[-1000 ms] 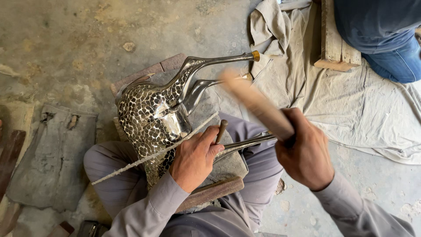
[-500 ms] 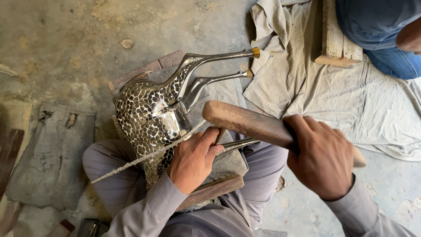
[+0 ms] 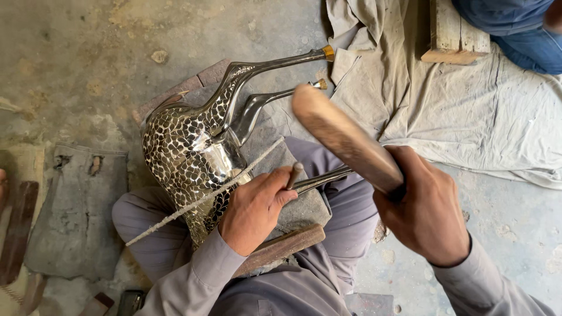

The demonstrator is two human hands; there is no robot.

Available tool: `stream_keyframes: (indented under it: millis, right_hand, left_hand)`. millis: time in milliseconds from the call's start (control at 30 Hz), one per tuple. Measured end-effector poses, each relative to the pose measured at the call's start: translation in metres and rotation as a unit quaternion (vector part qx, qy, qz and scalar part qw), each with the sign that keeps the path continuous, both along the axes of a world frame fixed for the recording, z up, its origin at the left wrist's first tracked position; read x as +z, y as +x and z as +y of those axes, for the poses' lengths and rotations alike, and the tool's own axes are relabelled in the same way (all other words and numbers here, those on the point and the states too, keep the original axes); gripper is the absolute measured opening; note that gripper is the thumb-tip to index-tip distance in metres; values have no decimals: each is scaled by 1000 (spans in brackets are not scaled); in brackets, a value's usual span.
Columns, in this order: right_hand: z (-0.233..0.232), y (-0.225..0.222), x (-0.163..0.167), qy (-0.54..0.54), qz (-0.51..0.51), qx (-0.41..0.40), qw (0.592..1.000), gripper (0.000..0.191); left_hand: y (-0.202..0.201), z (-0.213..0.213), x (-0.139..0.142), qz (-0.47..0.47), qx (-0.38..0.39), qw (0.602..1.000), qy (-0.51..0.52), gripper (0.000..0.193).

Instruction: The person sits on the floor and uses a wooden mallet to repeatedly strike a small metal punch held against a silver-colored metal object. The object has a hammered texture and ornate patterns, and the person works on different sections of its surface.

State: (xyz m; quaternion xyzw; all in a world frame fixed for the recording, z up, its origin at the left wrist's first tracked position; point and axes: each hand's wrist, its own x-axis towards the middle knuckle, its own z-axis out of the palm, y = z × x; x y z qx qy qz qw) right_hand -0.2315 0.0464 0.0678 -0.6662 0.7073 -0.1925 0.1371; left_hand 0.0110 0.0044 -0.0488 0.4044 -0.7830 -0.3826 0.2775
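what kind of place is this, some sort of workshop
Probably a metal craft workshop, worked on the ground: a bare concrete floor, a shiny hammered metal animal figure across the person's lap, and a wooden mallet raised in the right hand.

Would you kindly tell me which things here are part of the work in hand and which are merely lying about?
In use:
- wooden mallet in the right hand
- small punch in the left hand
- shiny metal animal figure

Lying about:
- grey cloth
- wooden block
- folded grey fabric
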Motion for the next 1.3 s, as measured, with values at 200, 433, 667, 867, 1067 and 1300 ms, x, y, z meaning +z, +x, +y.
stream_keyframes:
  millis: [200, 433, 667, 867, 1067, 1300]
  right_hand:
    - [-1, -7, -10, 46, -208, -48, 976, 31]
    - [-10, -11, -27, 71, -162, -35, 984, 32]
    - [-10, -12, -31, 27, -93, -3, 995, 34]
    - [-11, -13, -34, 28, -94, -12, 995, 35]
    - [-9, -14, -38, 53, -88, -30, 994, 34]
    - [-5, -14, -39, 24, -39, -11, 999, 39]
  left_hand:
    - [0, 3, 3, -52, 13, 997, -47, 44]
    - [-3, 1, 7, -49, 5, 998, -34, 42]
    - [-5, -2, 14, -60, 0, 998, -18, 40]
    - [-6, -5, 14, -65, -14, 998, -23, 40]
    - [-6, -6, 14, -86, -17, 996, -4, 37]
    - [-6, -7, 19, -72, -36, 997, 11, 37]
